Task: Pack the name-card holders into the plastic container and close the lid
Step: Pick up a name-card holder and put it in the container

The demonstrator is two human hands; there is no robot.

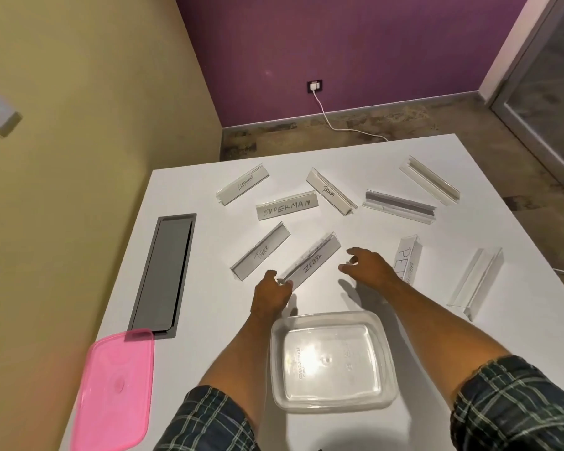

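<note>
White tabletop (388, 151) fills the middle of the view, set in a corner between a yellow wall and a purple one, with a grey cable hatch (163, 271) let into its left side. Scattered across it are the name-card holders, none yet packed: the clear plastic container (385, 349) sits empty near the person, between the forearms, and its pink lid (118, 392) lies apart at the near left edge.

The move in hand turns on the ZEBRA holder (311, 260). Its long axis runs diagonally, from the near left up to the far right. The left hand (272, 294) is at its near-left end, the grip closed on that end with fingers pinched around it. The right hand (367, 266) hovers just beside the holder on its right, fingers spread and open, holding nothing, not touching it. The holder's far end is the free one, and the right hand is the nearer to it.

Relative to the left grip, the holder extends away and rightward; the container lies behind the grip, toward the person and slightly right. Judging from this, bringing it in means drawing back and turning the long axis to fit the container's length.

The TIGER holder (261, 250) lies just left, roughly parallel.
</note>
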